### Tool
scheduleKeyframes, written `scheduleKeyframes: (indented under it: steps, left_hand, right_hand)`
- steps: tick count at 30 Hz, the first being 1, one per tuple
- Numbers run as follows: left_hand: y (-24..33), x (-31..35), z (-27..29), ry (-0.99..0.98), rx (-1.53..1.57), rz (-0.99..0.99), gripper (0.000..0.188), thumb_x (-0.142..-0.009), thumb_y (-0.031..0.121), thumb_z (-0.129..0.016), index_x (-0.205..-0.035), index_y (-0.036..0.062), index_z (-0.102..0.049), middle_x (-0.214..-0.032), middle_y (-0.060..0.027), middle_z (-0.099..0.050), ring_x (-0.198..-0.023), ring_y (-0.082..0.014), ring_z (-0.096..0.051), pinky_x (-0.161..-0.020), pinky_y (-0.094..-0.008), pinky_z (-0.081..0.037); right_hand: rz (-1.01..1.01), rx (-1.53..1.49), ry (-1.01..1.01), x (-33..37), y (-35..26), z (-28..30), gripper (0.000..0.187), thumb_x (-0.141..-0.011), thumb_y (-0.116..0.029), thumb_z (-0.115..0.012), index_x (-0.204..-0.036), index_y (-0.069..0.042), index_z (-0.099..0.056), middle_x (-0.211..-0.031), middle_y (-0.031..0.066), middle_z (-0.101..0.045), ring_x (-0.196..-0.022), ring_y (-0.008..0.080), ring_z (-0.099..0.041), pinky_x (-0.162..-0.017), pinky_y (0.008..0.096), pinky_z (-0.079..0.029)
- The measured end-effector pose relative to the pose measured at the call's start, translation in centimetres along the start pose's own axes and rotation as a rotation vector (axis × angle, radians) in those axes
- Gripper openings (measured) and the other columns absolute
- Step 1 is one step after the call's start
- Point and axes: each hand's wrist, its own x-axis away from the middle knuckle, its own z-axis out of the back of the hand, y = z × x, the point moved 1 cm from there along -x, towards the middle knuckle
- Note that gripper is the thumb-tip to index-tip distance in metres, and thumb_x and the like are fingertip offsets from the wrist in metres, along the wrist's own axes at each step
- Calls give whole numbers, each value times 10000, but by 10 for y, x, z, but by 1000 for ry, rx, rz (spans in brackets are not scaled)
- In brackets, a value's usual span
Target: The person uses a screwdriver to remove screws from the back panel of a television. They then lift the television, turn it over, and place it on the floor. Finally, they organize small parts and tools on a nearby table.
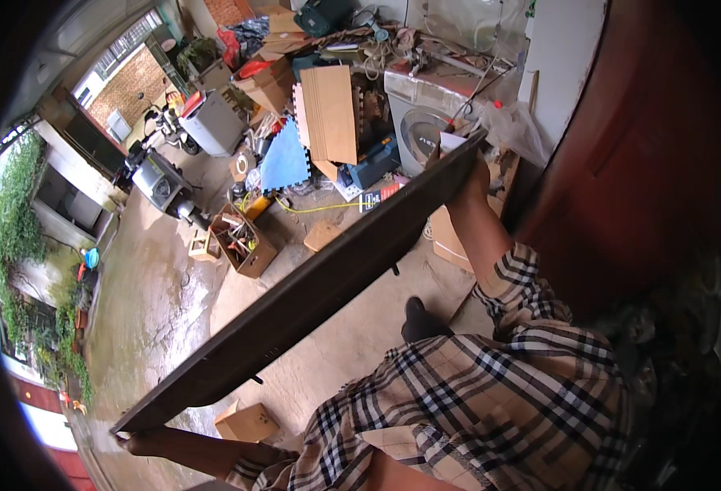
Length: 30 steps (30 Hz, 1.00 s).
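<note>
A long dark panel (pixel 303 290), thin and seen nearly edge-on, slants across the view from lower left to upper right. It looks like a flat-screen television, though its face is turned from sight. My left hand (pixel 144 442) grips its near left end, the fingers mostly hidden behind the edge. At the far right end my right hand (pixel 477 176) is closed round it, with most of its fingers out of sight. Small dark pegs stick out along the panel's lower side. Between my two arms it is held up above the concrete floor (pixel 328 368).
Beyond the panel stand an open cardboard box of tools (pixel 250 255), a blue foam mat (pixel 285 159), a flat cardboard sheet (pixel 328 114) and a front-loading washing machine (pixel 410 110). A scooter (pixel 164 184) is parked at left. A small carton (pixel 246 423) lies near my left forearm; a red surface (pixel 622 164) rises at right.
</note>
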Motion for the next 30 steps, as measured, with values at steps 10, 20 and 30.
scheduleKeyframes:
  steps: [10, 20, 30]
  left_hand:
    - [22, -52, -353, -11, 616, 159, 328, -829, 176, -668, -1044, -69, -635, -1001, -224, -640, -836, -328, -626, -761, -492, -553]
    - [202, 106, -769, -227, 1238, 531, 391, -822, 240, -591, -1064, -62, -647, -1149, -226, -627, -1033, -355, -612, -956, -518, -477]
    - [325, 335, -1103, -641, 1560, 840, 430, -860, 270, -519, -1136, -48, -609, -1226, -221, -606, -1098, -336, -590, -980, -486, -450]
  right_hand:
    - [196, -296, -413, -217, -38, -193, 277, -961, -245, -404, -1023, -68, -608, -1008, 119, -652, -921, 278, -640, -831, 440, -534]
    - [690, -22, -439, -433, -212, -291, 509, -976, -290, -291, -1396, -44, -443, -1428, 122, -481, -1276, 276, -496, -1082, 394, -395]
    - [1345, 2404, 1312, -493, -353, -226, 564, -975, -425, -319, -1456, -139, -389, -1492, 56, -416, -1335, 226, -441, -1104, 354, -363]
